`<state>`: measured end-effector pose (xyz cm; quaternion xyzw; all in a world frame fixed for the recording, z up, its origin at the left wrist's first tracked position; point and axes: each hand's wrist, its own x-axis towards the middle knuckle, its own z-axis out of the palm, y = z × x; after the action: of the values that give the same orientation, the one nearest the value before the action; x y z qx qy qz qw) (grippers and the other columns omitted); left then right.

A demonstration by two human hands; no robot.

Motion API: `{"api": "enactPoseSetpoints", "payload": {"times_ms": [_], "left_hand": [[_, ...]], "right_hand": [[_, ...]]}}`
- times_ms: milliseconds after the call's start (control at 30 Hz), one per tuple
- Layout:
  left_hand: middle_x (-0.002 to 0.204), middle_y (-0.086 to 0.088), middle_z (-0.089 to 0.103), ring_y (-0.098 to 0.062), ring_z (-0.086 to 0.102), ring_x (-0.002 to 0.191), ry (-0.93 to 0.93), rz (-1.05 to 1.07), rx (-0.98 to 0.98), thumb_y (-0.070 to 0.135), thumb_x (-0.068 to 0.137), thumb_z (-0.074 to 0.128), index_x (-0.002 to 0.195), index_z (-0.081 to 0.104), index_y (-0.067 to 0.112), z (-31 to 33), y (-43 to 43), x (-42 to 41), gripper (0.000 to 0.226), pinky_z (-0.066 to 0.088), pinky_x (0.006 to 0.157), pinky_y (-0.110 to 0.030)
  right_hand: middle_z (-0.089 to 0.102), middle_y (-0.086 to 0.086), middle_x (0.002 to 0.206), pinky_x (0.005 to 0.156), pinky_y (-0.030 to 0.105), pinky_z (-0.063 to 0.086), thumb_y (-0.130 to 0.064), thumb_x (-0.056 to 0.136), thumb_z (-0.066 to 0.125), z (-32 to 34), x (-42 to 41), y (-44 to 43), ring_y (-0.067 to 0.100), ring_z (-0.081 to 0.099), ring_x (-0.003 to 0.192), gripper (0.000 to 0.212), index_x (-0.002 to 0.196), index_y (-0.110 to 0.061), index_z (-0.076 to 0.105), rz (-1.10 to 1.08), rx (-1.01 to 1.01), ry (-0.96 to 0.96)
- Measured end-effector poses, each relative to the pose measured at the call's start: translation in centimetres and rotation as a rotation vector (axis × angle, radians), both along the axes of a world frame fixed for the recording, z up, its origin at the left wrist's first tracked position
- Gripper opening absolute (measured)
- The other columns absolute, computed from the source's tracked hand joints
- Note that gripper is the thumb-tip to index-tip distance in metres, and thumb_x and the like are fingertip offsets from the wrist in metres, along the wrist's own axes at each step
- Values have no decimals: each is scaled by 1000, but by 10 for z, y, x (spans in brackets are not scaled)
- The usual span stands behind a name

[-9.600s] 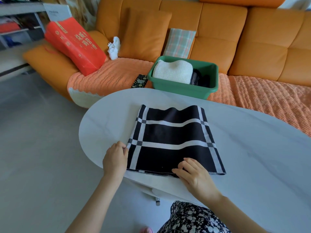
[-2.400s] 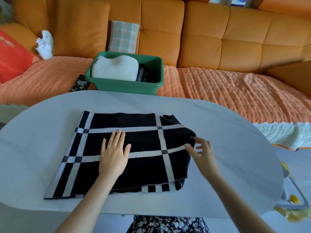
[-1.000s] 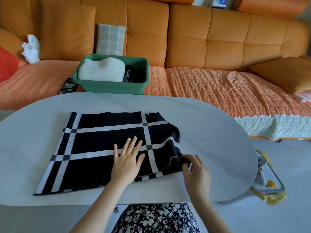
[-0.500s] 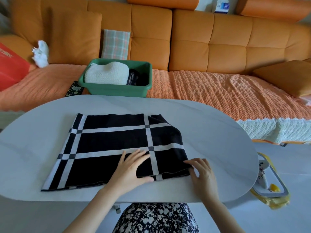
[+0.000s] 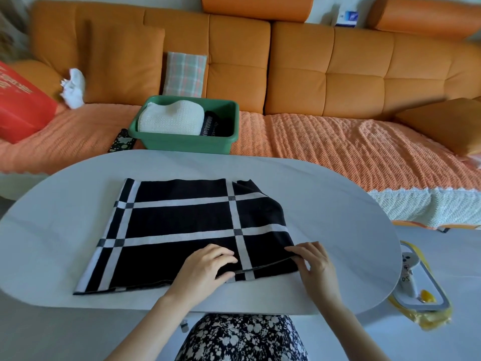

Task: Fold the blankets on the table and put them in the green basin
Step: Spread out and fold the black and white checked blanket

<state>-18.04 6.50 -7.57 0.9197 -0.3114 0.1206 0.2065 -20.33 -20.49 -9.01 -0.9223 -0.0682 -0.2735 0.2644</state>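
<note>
Black blanket (image 5: 182, 225) with white grid stripes; green basin (image 5: 182, 145); orange sofa (image 5: 338, 74).

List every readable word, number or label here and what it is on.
"20": handwritten on the white object in the floor tray.
Red bag: gold characters, too blurred to read.
Blue and white box behind the sofa: print too small to read.

Far side: orange sofa (image 5: 325, 74) bearing red bag (image 5: 20, 105) far left, plaid cushion (image 5: 185, 74) mid-left. Near right, on floor: yellow-edged tray (image 5: 428, 284).
</note>
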Motion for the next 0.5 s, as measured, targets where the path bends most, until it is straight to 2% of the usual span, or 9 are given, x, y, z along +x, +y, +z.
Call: {"api": "enactPoseSetpoints", "payload": {"times_ms": [100,233,333,433,500], "left_hand": [[100,15,68,-1,61,93,-18,-65,36,25,69,80,95,72,26,3,3,-2,28,55,63,-17],[103,14,66,-1,60,94,-18,-95,50,20,68,77,104,70,24,7,5,-6,37,54,66,-16],[103,14,65,-1,59,93,-20,-108,75,13,65,77,107,69,23,9,6,-6,44,53,67,-14],[103,13,64,-1,58,92,-33,-104,103,1,61,76,108,68,22,6,8,-6,52,50,69,-11],[95,12,64,-1,58,85,-42,-65,56,-1,61,79,100,70,20,7,9,-7,45,49,65,-10]], "right_hand": [[63,-8,82,60,25,47,-16,81,58,2,-3,-2,10,48,82,18,89,-17,74,14,-62,-11],[60,-6,84,66,21,43,-1,76,70,-3,-3,-5,11,48,83,20,91,-14,73,25,-34,-5],[58,-8,82,72,20,41,3,74,72,-3,-2,-7,11,47,82,24,90,-14,72,34,18,2],[58,-9,79,69,19,40,6,72,74,3,-2,-5,10,45,81,26,88,-14,72,13,31,-4],[59,-9,78,67,18,40,6,70,76,5,-3,-5,10,45,81,27,88,-14,73,25,-2,-9]]}}
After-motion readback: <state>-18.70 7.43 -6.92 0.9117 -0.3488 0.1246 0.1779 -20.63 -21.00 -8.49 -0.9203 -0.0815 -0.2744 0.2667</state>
